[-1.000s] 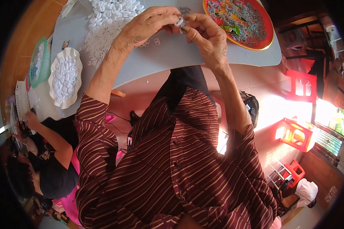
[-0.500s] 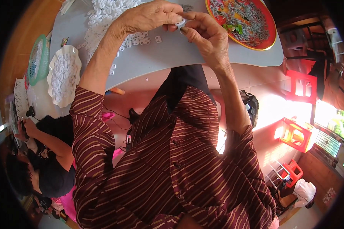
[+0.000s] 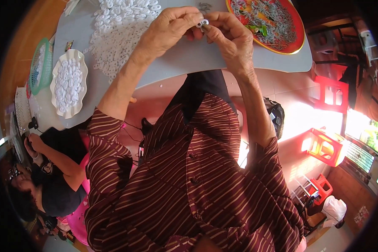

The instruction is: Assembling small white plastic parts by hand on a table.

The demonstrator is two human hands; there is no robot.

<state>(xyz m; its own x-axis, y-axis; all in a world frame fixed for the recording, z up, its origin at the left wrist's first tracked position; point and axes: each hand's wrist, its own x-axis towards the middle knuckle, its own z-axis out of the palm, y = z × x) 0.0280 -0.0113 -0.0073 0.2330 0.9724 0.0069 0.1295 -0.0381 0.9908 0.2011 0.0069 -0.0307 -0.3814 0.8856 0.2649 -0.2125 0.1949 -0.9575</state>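
Both hands meet over the far middle of the table, around a small white plastic piece with two round holes (image 3: pixel 202 23). My left hand (image 3: pixel 166 33) pinches one side of it between thumb and forefinger. My right hand (image 3: pixel 231 40) has its thumb against the near edge, with the fingers curled behind. Left of the hands spreads a heap of white plastic pieces (image 3: pixel 111 46), partly covered by my left hand and forearm. Several small grey pieces (image 3: pixel 205 7) lie just beyond my fingertips. To the right is a red round tray (image 3: pixel 298 33) with many thin grey pieces.
A scalloped white dish (image 3: pixel 85 71) of white oval pieces stands at the left of the grey table (image 3: pixel 172 69). Beside it is a green basket (image 3: pixel 48 69). Another person (image 3: pixel 63 185) sits at lower left. Red stools (image 3: pixel 327 147) stand on the floor at right.
My left hand and forearm have shifted nearer to me and rightward, uncovering more of the heap. The white piece has turned so both holes show. My right hand has barely moved.
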